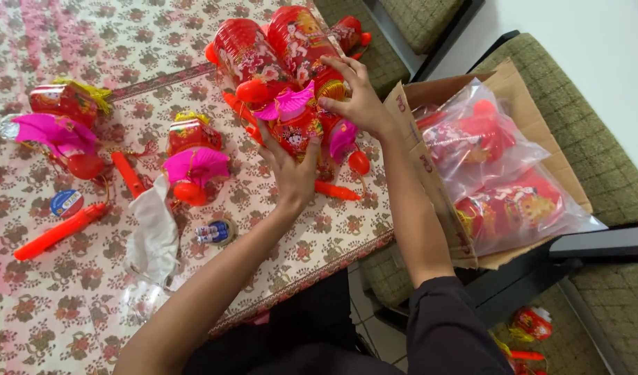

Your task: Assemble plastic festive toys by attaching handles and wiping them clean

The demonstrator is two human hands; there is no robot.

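Note:
My left hand [291,170] and my right hand [355,97] hold a red toy lantern [295,128] with pink fan-shaped wings on the floral tablecloth [69,305]. The left grips it from below, the right presses from the upper right. Just beyond lie two red lanterns wrapped in clear plastic [277,48]. An orange stick handle [336,189] lies by my left wrist.
Left of my hands lie another red and pink lantern [194,156], a further one [58,125], orange handles [55,232], small round batteries [67,203], and an empty clear bag [152,236]. A cardboard box [437,201] of bagged lanterns [503,180] rests on a green chair at right.

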